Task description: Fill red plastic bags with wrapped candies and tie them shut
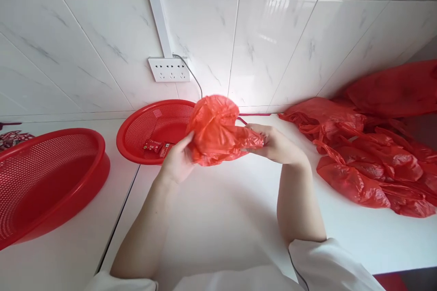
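A crumpled red plastic bag [215, 134] is held up above the white table, between my two hands. My left hand [179, 158] grips its lower left side, with the thumb showing on the near face and the fingers hidden behind it. On the other side, my right hand [275, 143] is closed round the gathered end of the bag. What the bag contains, if anything, cannot be seen. Just behind and left of it stands a round red mesh basket [133, 120] with a few small red packets [152, 146] lying inside.
A larger red basket [99, 168] stands at the left, by a patterned cloth item [15, 140]. Several red plastic bags [372, 163] are heaped at the right. A socket strip [170, 70] with a cable is on the tiled wall. A seam crosses the white table [218, 227].
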The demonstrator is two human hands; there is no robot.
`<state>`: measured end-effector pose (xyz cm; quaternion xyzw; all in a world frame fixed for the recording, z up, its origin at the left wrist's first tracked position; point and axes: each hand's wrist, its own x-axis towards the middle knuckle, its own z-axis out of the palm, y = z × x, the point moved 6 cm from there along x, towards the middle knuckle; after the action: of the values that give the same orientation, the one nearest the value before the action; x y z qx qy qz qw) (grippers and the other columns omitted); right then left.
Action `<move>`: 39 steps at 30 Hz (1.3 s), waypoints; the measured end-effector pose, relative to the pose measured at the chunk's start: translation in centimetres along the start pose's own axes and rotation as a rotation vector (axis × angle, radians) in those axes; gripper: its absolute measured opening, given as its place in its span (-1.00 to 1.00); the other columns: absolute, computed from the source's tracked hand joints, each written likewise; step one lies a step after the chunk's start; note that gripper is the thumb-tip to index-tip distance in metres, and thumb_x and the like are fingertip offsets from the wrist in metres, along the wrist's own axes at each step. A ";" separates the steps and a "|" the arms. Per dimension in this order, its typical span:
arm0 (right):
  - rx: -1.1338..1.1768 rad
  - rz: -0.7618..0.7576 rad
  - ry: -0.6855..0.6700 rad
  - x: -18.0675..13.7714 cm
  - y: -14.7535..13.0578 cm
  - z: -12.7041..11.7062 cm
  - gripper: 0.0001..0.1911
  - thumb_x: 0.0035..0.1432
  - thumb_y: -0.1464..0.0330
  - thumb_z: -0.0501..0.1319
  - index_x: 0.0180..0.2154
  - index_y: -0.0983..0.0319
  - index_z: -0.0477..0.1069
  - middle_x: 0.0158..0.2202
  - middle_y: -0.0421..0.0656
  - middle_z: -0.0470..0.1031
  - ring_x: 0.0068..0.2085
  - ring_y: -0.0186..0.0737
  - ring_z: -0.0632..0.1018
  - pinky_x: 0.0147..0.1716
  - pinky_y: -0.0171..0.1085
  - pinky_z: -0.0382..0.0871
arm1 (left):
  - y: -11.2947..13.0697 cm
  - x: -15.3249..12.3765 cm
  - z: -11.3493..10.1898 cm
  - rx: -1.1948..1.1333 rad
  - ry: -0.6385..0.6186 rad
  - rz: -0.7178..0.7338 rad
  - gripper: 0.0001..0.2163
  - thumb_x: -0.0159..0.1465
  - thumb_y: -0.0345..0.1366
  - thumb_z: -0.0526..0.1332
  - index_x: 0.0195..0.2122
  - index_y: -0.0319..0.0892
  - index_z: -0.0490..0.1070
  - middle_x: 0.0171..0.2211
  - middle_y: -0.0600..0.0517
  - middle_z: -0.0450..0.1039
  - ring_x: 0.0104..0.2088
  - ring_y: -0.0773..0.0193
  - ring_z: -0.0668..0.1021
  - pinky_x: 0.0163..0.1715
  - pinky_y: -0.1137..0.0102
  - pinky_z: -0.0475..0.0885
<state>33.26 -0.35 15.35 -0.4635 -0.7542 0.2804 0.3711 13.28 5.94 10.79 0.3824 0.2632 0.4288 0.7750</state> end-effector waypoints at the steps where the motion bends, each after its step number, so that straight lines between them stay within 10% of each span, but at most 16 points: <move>1: -0.052 0.047 -0.018 -0.3 0.4 -0.2 -0.93 0.11 0.34 0.22 -0.32 0.18 0.36 -0.30 -0.18 0.48 -0.30 -0.23 0.47 -0.36 -0.28 0.34 | 0.4 0.1 -0.4 -0.110 0.000 -0.022 -0.79 0.32 -0.26 0.15 -0.44 -0.20 0.42 -0.46 0.05 0.48 -0.41 0.36 0.55 -0.33 0.46 0.48; 8: -0.408 0.385 -0.076 -2.2 3.9 -2.2 -0.88 0.13 0.28 0.17 -0.41 0.17 0.32 -0.44 -0.23 0.44 -0.42 -0.26 0.43 -0.48 -0.30 0.24 | 4.1 -0.9 -2.0 -0.243 -0.136 0.011 -0.59 0.43 -0.28 -0.11 -0.59 -0.21 0.16 -0.69 0.20 0.04 -0.79 0.56 -0.01 -0.80 0.62 0.11; 15: -0.371 0.207 0.297 -1.3 -0.5 -1.1 -0.77 0.26 0.21 0.11 -0.08 0.16 0.34 -0.07 -0.09 0.47 -0.09 -0.11 0.50 -0.22 -0.18 0.38 | 3.0 -1.6 0.2 0.119 -0.130 0.056 -0.62 0.39 -0.21 -0.02 -0.57 -0.23 0.20 -0.61 0.17 0.07 -0.74 0.54 0.06 -0.75 0.55 0.05; 21: -0.457 0.127 0.177 1.4 -2.9 6.3 -0.67 0.21 0.12 0.16 -0.15 0.22 0.25 -0.17 -0.08 0.47 -0.33 -0.19 0.48 -0.42 -0.23 0.30 | 1.4 -1.9 1.6 0.437 -0.233 0.053 -0.59 0.35 -0.22 0.06 -0.65 -0.21 0.09 -0.62 0.11 0.05 -0.59 0.42 0.20 -0.61 0.47 0.17; 27: -0.371 0.168 0.117 2.3 -1.2 6.7 -0.89 0.25 0.29 0.13 -0.24 0.19 0.25 -0.36 -0.20 0.47 -0.44 -0.29 0.42 -0.48 -0.29 0.23 | 3.2 -3.2 1.5 0.755 -0.329 0.095 -0.62 0.34 -0.22 0.10 -0.62 -0.20 0.14 -0.55 0.08 0.19 -0.48 0.37 0.27 -0.44 0.41 0.22; 32: -0.007 -0.119 -0.023 1.3 -4.4 7.4 -0.90 0.34 0.38 -0.03 -0.17 0.18 0.24 -0.26 -0.18 0.48 -0.36 -0.33 0.47 -0.36 -0.32 0.33 | 3.8 -4.4 1.8 0.991 -0.201 0.092 -0.76 0.28 -0.19 0.20 -0.48 -0.18 0.30 -0.48 0.08 0.37 -0.41 0.33 0.43 -0.36 0.41 0.33; 39: -0.216 -0.146 -0.211 1.6 -4.0 9.1 -0.89 0.32 0.37 0.01 -0.13 0.20 0.24 -0.30 -0.15 0.45 -0.45 -0.29 0.40 -0.44 -0.28 0.27 | 5.1 -4.9 1.1 0.955 0.000 0.139 -0.81 0.25 -0.19 0.24 -0.44 -0.18 0.41 -0.56 0.09 0.33 -0.47 0.34 0.41 -0.41 0.46 0.34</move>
<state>23.34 -1.32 13.75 -0.4125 -0.8465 0.2171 0.2572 9.28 3.03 15.96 0.7121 0.4046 0.3107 0.4824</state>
